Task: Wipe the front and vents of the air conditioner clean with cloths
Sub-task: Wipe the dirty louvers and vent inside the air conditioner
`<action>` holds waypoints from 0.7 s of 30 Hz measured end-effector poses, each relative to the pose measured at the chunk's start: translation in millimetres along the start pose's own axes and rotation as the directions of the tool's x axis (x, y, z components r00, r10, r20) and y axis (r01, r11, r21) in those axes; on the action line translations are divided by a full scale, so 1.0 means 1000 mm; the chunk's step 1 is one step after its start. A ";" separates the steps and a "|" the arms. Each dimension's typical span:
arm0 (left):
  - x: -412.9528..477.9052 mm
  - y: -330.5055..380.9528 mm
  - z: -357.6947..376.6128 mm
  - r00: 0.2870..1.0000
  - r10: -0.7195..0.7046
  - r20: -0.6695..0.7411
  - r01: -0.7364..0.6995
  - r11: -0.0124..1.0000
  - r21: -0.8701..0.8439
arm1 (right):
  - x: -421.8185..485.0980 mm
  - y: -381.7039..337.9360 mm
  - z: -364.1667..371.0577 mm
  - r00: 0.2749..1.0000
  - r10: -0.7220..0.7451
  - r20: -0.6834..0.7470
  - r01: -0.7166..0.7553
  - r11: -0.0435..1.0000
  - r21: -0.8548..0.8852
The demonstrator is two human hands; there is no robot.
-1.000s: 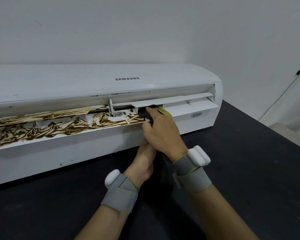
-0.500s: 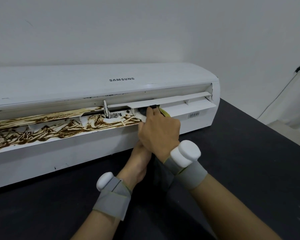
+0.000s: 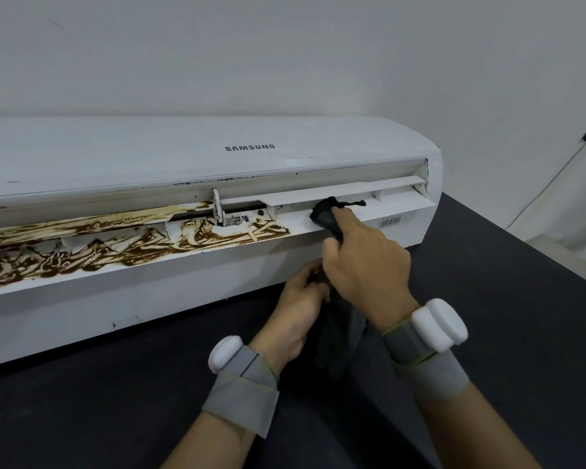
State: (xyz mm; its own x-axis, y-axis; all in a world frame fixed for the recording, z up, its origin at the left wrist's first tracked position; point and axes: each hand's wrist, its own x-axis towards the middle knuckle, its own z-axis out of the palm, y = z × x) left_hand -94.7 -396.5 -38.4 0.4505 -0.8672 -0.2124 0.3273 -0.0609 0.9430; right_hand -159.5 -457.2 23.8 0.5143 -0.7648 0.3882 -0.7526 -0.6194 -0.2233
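A white air conditioner (image 3: 122, 164) lies on a black table (image 3: 508, 299). Brown grime (image 3: 82, 252) covers the left and middle of its open vent; the right part of the vent looks white. My right hand (image 3: 362, 262) presses the tip of a dark cloth (image 3: 325, 214) against the lower vent flap, right of centre, with the forefinger stretched along it. The rest of the cloth hangs down between my hands. Below, my left hand (image 3: 298, 309) grips the hanging part of the cloth near the unit's front panel.
A white wall (image 3: 285, 55) rises behind the unit. A thin dark cable (image 3: 555, 177) runs down the wall at the right. Both wrists wear grey bands with white pods. The table's right edge drops off toward a pale floor (image 3: 575, 245).
My right hand has slid the cloth tip to the right along the vent, away from the central hinge. The left hand has stayed below, holding the cloth.
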 end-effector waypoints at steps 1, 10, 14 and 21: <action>0.002 0.000 -0.001 1.000 -0.005 0.011 0.005 1.000 -0.005 | -0.002 0.003 -0.001 0.999 0.030 -0.032 -0.031 0.999 -0.033; 0.009 0.003 0.015 0.997 -0.003 0.071 0.008 0.997 -0.079 | 0.025 0.037 0.009 0.999 0.031 -0.008 -0.029 0.984 0.178; 0.018 0.008 0.029 1.000 0.012 0.023 -0.009 0.991 -0.136 | 0.038 0.033 0.015 0.998 0.054 -0.036 -0.046 0.977 0.208; 0.014 0.001 0.030 0.996 -0.013 -0.093 -0.008 0.973 -0.229 | 0.025 0.022 0.029 0.984 -0.048 -0.171 0.111 0.920 0.375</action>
State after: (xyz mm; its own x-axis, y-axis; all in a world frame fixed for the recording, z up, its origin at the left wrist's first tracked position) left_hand -112.9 -422.9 -33.2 0.5212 -0.8166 -0.2479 0.5052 0.0611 0.8608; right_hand -151.2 -494.7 2.9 0.4721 -0.6922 0.5458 -0.4813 -0.7212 -0.4983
